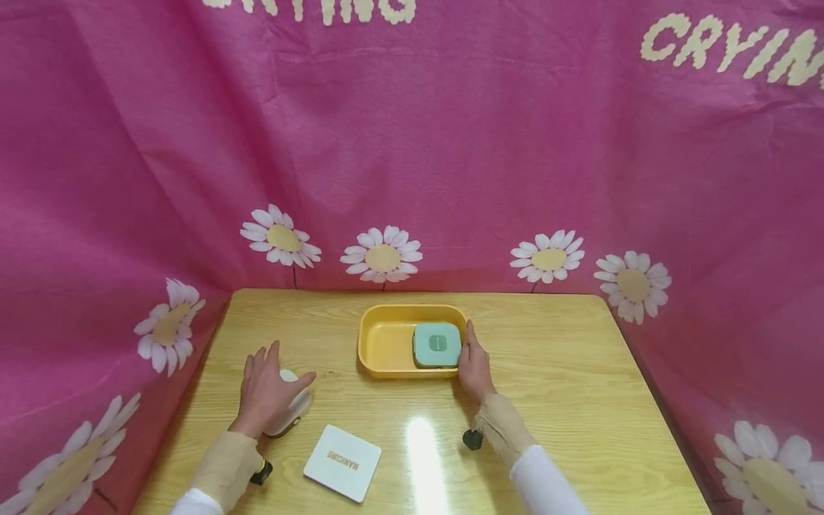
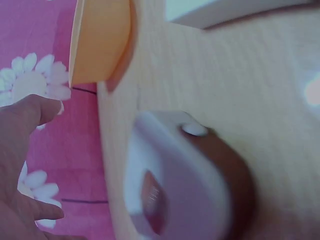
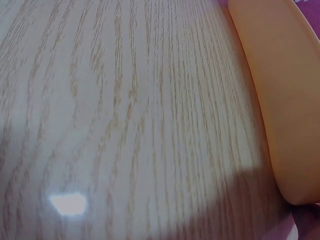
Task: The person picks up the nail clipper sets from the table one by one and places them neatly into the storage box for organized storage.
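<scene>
The left hand lies over a white rounded case near the front left of the wooden surface, its fingers straight and spread, not curled round it. In the left wrist view the case shows a small raised button and a reddish mark, blurred. The right hand rests against the right outer wall of a yellow tray, fingers straight and together along the rim. Inside the tray, at its right end, sits a green square box. A white flat box printed MANICURE lies between the two forearms, apart from both hands
</scene>
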The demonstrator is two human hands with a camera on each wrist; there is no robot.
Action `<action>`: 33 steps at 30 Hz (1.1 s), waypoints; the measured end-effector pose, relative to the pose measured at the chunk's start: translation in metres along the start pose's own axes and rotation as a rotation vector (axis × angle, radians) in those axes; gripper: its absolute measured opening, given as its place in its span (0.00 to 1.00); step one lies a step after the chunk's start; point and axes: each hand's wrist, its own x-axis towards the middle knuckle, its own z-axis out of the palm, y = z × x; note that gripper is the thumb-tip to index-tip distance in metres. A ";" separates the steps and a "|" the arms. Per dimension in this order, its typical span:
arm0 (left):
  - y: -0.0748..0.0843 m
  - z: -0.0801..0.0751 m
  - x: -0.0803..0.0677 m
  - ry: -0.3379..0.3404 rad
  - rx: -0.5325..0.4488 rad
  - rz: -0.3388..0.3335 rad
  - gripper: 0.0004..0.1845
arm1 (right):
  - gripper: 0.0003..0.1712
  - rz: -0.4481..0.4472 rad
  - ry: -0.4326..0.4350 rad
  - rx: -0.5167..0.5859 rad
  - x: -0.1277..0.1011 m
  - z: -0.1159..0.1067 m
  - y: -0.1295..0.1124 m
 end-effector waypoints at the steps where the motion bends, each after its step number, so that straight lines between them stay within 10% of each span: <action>1: -0.003 0.000 -0.004 -0.012 0.007 -0.028 0.61 | 0.31 0.034 0.001 -0.022 0.002 0.007 0.006; 14: -0.033 0.006 -0.032 -0.091 -0.048 -0.120 0.69 | 0.31 0.204 -0.009 -0.039 0.008 0.017 0.010; 33: -0.047 0.034 -0.036 0.036 -0.116 -0.126 0.67 | 0.31 0.191 0.002 -0.029 0.005 0.019 0.011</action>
